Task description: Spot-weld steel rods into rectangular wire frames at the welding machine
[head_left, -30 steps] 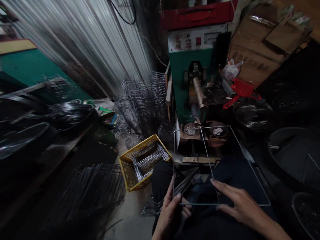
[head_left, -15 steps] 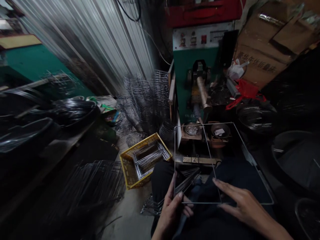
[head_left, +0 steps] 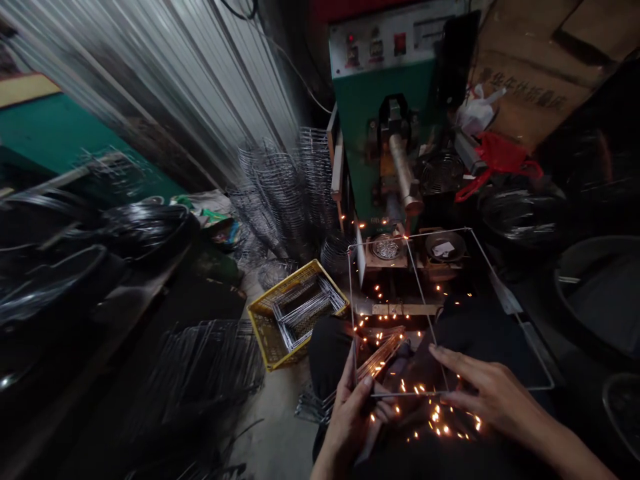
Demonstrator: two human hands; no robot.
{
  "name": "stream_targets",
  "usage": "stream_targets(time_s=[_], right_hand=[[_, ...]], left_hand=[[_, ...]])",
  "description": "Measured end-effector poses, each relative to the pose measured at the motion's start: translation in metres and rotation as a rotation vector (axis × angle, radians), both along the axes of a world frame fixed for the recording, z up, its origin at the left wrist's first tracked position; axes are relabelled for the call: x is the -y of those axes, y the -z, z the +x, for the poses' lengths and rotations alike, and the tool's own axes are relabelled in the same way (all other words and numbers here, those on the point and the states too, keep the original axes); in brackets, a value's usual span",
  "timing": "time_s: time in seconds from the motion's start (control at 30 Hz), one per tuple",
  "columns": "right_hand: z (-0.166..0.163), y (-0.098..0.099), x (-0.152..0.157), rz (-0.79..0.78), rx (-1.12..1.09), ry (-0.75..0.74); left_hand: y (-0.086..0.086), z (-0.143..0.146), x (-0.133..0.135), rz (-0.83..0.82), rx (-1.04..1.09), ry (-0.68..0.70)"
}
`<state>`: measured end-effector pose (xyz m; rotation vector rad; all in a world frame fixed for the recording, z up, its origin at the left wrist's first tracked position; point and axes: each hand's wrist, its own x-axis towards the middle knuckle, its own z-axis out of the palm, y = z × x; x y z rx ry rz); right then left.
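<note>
A rectangular wire frame (head_left: 421, 288) with one rod across its middle spans the space over my lap. My left hand (head_left: 350, 407) is closed around its near left corner. My right hand (head_left: 493, 393) pinches the frame where the middle rod meets the near side. The far end of that rod touches the lower tip of a green spot welding machine (head_left: 357, 127), just under its round metal arm (head_left: 404, 175). Orange sparks (head_left: 436, 417) scatter over my lap and between the hands. Several loose wires (head_left: 380, 357) lie below the frame.
A yellow crate (head_left: 263, 357) holding wire frames stands left of my knee. Behind it rise stacks of wire rings (head_left: 280, 190). A bowl of small metal bits (head_left: 387, 249) and a bowl with paper (head_left: 456, 253) sit under the machine. A red bag (head_left: 500, 155) lies to the right.
Sparks have burst from the machine's tip and spread downward. A red light now glows on its panel. Both hands keep their hold on the frame, and the view has shifted slightly.
</note>
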<state>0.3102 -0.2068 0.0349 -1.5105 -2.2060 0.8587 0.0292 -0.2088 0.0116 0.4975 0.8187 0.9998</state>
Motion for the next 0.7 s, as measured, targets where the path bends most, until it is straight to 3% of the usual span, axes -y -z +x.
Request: stream_targets(time_s=[0.13, 0.27, 0.37, 0.47, 0.57, 0.7], right_hand=[[0.001, 0.005, -0.027, 0.155, 0.036, 0.0], [0.006, -0.001, -0.098, 0.3, 0.121, 0.07], [0.016, -0.013, -0.161, 0.383, 0.223, 0.137], [0.03, -0.023, -0.213, 0.41, 0.285, 0.165], [0.044, -0.028, -0.246, 0.44, 0.26, 0.146], [0.051, -0.027, -0.267, 0.486, 0.217, 0.135]], left_hand=[[0.007, 0.001, -0.034, 0.049, -0.014, 0.024], [0.007, 0.007, -0.114, 0.196, -0.027, 0.056], [-0.003, 0.016, -0.179, 0.276, -0.005, 0.055], [-0.013, 0.023, -0.227, 0.311, 0.017, 0.041], [-0.016, 0.027, -0.257, 0.318, 0.024, 0.016], [-0.012, 0.028, -0.276, 0.288, 0.021, -0.02]])
